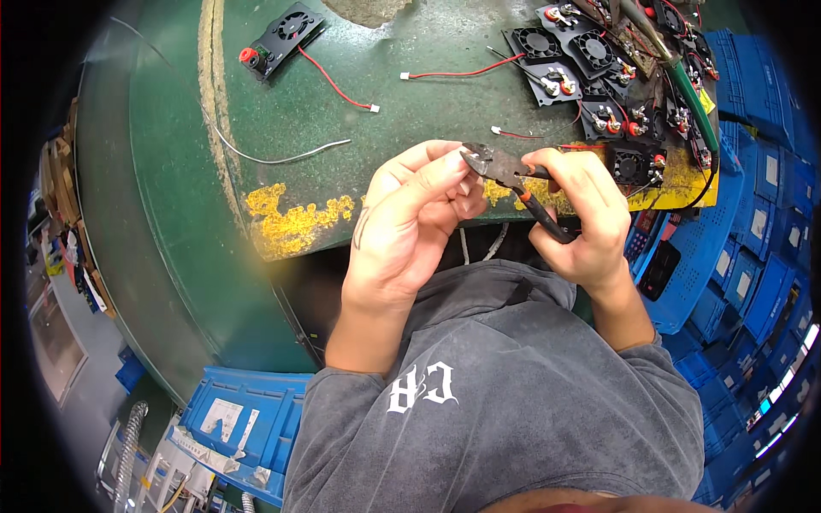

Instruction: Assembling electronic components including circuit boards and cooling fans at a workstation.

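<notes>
Over the near edge of the green table (428, 103), my two hands meet. My right hand (590, 218) is closed around the handles of cutting pliers (505, 168), dark metal with black and orange grips. The jaws point left and touch the fingertips of my left hand (406, 214). Thumb and forefinger of that hand pinch something at the jaws, too small to make out. Just beyond the pliers lies a short red and black lead (517, 134) with a white plug. Left of it, a black fan board (286, 34) with a red terminal trails a red lead.
Several black fan boards (590, 51) with red terminals crowd the table's right side. A green-handled tool (691, 103) with a metal shaft lies across them. A grey wire (282, 160) curls at left. Blue crates (753, 222) stand at right; a blue bin (248, 410) sits lower left.
</notes>
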Tool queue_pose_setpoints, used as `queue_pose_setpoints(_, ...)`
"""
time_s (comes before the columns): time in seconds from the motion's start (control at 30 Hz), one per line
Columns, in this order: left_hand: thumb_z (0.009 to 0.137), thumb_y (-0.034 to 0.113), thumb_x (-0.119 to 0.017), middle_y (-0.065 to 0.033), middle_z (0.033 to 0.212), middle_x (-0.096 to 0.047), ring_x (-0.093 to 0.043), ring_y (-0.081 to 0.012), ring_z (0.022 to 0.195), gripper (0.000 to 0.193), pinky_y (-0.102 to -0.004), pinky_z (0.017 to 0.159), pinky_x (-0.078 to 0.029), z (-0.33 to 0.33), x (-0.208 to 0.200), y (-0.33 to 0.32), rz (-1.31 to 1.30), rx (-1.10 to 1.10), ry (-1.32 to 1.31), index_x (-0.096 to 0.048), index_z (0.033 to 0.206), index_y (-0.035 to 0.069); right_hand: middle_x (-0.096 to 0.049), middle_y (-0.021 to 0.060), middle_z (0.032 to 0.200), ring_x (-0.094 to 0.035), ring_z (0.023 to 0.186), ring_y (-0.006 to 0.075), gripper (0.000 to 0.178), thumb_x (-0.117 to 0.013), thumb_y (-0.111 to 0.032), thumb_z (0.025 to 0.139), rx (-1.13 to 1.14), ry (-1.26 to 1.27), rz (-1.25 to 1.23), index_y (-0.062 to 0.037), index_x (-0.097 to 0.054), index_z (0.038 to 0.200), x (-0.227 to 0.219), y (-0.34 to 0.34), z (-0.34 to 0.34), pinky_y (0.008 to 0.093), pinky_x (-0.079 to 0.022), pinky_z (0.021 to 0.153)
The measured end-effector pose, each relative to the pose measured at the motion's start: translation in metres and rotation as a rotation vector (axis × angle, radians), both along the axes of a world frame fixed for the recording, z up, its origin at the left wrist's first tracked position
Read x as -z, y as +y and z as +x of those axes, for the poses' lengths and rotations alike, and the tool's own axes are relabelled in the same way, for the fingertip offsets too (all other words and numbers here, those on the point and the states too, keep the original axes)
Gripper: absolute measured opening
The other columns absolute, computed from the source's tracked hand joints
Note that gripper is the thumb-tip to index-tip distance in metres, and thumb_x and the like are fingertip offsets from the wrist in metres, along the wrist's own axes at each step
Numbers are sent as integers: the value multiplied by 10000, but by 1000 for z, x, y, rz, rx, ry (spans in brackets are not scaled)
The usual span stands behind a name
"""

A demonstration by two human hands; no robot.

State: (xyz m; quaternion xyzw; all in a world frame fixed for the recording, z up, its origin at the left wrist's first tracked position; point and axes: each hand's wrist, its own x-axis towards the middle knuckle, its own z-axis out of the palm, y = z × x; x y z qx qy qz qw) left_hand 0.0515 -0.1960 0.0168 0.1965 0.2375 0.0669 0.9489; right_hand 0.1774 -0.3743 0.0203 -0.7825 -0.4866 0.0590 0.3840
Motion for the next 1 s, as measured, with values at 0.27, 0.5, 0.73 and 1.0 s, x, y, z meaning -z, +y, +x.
queue_pose_setpoints(0.27,1000,143,-673,-23,814,-621,-555,-121,740,155,-298,687,-462,0,2,-3,-160,6,-50,-673,1069,5,-666,176,1158,-638,1034,330,667,-634,49,577,-41,38,-7,41,-648,1243,-2,3,4,399,-525,929)
queue_pose_setpoints(0.5,1017,147,-645,-31,846,-610,-541,-140,780,129,-304,695,-457,-4,2,-2,-294,49,-74,-661,1038,21,-672,174,1137,-655,994,327,644,-645,33,572,-33,-1,23,42,-666,1216,1,1,2,391,-540,891)
queue_pose_setpoints(0.73,1011,139,-667,-27,861,-621,-548,-132,786,115,-300,689,-461,-1,1,-2,-165,29,-36,-657,1039,28,-674,169,1096,-647,970,332,635,-658,24,559,-16,-20,25,34,-675,1194,2,0,1,393,-540,870)
queue_pose_setpoints(1.0,1016,123,-674,-45,924,-675,-582,-108,802,158,-293,724,-485,2,1,-8,-30,-52,14,-657,1132,16,-673,158,1070,-637,910,323,593,-658,35,569,-9,-2,16,31,-655,1163,4,1,1,385,-542,818)
